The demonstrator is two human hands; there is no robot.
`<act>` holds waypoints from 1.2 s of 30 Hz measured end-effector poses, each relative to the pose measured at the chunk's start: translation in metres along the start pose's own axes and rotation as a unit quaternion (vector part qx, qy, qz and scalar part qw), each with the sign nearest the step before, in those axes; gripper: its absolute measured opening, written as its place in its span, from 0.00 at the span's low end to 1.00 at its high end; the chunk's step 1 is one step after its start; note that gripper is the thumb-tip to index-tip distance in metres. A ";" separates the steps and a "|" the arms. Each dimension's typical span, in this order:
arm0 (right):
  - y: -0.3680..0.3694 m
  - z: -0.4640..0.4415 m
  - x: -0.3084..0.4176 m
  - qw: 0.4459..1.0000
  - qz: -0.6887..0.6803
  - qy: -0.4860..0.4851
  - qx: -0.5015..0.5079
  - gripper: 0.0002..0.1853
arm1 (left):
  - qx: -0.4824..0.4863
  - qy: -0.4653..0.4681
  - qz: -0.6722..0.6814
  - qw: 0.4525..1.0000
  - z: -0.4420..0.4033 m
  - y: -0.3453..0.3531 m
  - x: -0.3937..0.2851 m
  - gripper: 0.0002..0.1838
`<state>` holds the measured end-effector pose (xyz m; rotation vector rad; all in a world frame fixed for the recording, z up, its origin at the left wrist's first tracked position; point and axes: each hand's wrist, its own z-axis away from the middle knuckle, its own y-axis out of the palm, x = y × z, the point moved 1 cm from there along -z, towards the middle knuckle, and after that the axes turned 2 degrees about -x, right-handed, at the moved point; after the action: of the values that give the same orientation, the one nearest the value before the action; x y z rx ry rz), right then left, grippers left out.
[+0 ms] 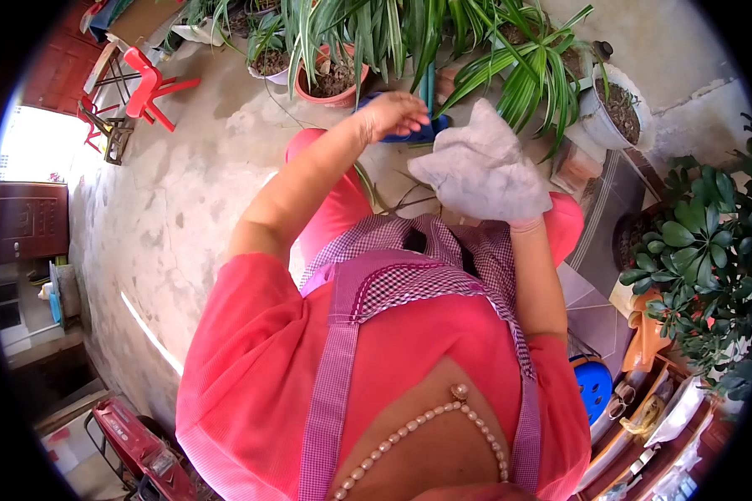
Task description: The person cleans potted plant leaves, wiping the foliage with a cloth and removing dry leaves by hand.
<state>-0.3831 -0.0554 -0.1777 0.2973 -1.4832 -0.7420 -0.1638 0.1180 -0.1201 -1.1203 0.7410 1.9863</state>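
My left hand [391,117] hangs in the air with nothing in it, its fingers apart and slightly bent. Behind it lies a blue dustpan [430,131] on the floor, partly hidden by my hand. A pale grey cloth [486,163] covers most of my right hand [526,224]; only the wrist edge shows, and the fingers are hidden under the fabric. Just beyond the cloth, long leaves of a spider plant [535,71] hang down. A few loose leaf strands [409,200] lie on the floor between my knees.
A terracotta-coloured pot [334,79] and a white pot [614,108] hold plants ahead. A leafy shrub [693,242] stands at right, above a shelf of small items [643,426]. A blue stool [591,388] is by my right elbow. Red chair [150,88] at far left.
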 end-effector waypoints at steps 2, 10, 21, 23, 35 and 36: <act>0.022 0.000 0.017 0.996 -0.086 0.001 -0.004 0.20 | 0.037 -0.029 -0.059 0.997 0.012 0.018 0.005 0.21; 0.082 -0.021 0.052 0.969 -0.244 -0.016 -0.019 0.22 | 0.111 0.091 0.262 0.954 0.038 0.059 -0.007 0.08; 0.102 -0.033 0.051 0.969 -0.244 -0.005 0.027 0.21 | 0.043 0.157 0.254 0.954 0.053 0.048 -0.032 0.06; 0.101 -0.037 0.053 0.976 -0.215 -0.015 -0.005 0.23 | 0.011 0.160 0.218 0.963 0.047 0.046 -0.033 0.07; 0.148 -0.104 0.121 0.977 -0.048 -0.202 0.038 0.17 | -0.227 0.318 0.110 0.914 -0.019 0.004 -0.136 0.22; 0.156 -0.110 0.126 0.976 -0.009 -0.216 0.029 0.18 | -0.226 0.302 0.145 0.915 -0.021 0.006 -0.146 0.23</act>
<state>-0.2464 -0.0436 0.0055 0.1995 -1.9171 -0.8136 -0.1071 0.0536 -0.0004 -2.0639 0.8053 2.1281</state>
